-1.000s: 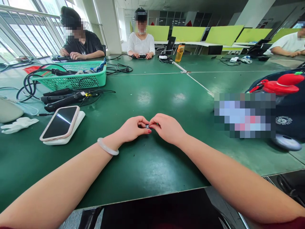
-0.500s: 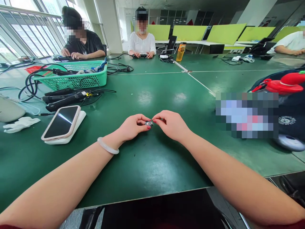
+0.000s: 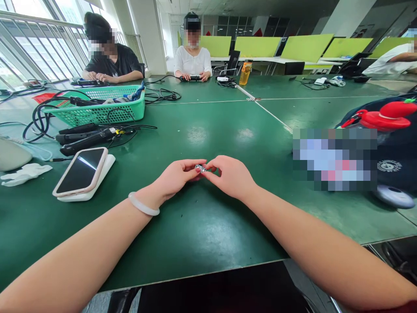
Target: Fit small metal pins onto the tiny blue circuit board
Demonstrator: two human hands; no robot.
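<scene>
A small black-and-silver object with a shiny, patterned surface (image 3: 200, 168) is pinched between the thumb and fingers of my left hand (image 3: 177, 176), above the green table (image 3: 182, 237). It is too small to tell its kind. My right hand (image 3: 233, 176) is closed too, with thumb and index fingertips at the object's right end, seemingly gripping it. The fingers partly cover the object. A pale bangle (image 3: 143, 205) circles my left wrist.
To the left lie a phone (image 3: 80, 171) on a white block, a white crumpled glove or tissue (image 3: 24, 174), black handheld devices with cables (image 3: 87, 141) and a green basket (image 3: 94, 111). At right are a dark bag (image 3: 397, 150) and a grey rounded object (image 3: 394, 196). Other people sit farther off.
Both hands have shifted slightly left. The object is tilted differently, and my right fingertips have come in closer against its right end.
</scene>
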